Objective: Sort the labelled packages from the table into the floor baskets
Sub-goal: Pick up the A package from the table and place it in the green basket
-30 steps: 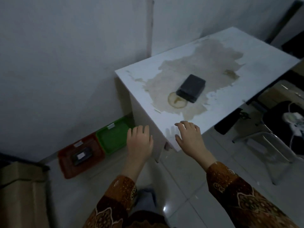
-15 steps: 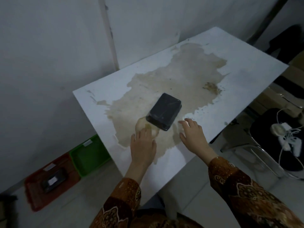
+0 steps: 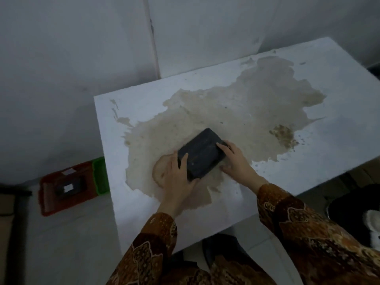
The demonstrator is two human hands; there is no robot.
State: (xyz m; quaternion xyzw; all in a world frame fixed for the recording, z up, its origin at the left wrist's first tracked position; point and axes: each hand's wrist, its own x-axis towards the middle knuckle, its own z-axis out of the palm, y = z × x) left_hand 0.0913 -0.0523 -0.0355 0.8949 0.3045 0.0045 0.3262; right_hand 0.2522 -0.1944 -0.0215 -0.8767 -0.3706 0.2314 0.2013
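A black rectangular package [image 3: 202,152] lies on the stained white table [image 3: 339,103], near its middle. My left hand [image 3: 176,179] grips the package's near left corner, fingers over its top. My right hand [image 3: 236,161] holds its right end, fingers laid on the top face. No label shows on the package's upper side. On the floor to the left stands a red basket [image 3: 47,202] with a black labelled package [image 3: 68,188] inside. A green basket [image 3: 100,175] sits beside it, partly hidden by the table's edge.
A grey wall runs behind the table and baskets. A brown cardboard box [image 3: 6,204] stands at the far left edge. A black chair seat [image 3: 349,208] with a white object on it is at the lower right, beside the table.
Both hands have moved forward over the table and closed on the black package, which they were only nearing before. The view has shifted closer over the table.
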